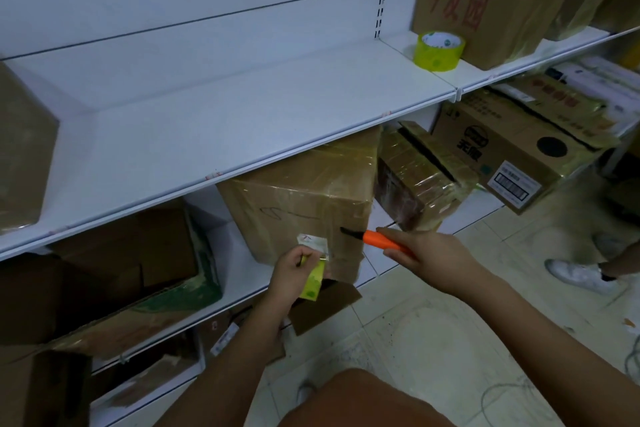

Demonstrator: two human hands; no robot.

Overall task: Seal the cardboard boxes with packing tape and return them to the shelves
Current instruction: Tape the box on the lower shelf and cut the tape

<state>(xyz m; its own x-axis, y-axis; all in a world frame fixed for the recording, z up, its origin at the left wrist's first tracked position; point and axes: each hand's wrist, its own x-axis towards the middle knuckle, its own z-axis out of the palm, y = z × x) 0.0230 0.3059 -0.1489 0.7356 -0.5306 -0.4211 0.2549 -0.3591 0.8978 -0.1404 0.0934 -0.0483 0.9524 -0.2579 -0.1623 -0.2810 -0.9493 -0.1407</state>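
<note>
A taped cardboard box [298, 204] sits on the middle shelf [221, 246], tilted, its front corner overhanging the edge. My left hand [294, 274] grips a yellow-green tape roll [313, 279] against the box's lower front, beside a small white label. My right hand [426, 255] holds an orange-handled knife [381, 241] whose dark blade touches the box's right face. A second yellow-green tape roll [439, 51] stands on the upper shelf [207, 121] to the right.
Other cardboard boxes fill the shelves: an open one [138, 263] at left, a tape-wrapped one [419, 177] and a printed one [502, 149] at right, a tall one [485, 0] up top. A loose cardboard flap [325, 305] hangs below. Someone's white shoe [581, 276] stands on the tiled floor.
</note>
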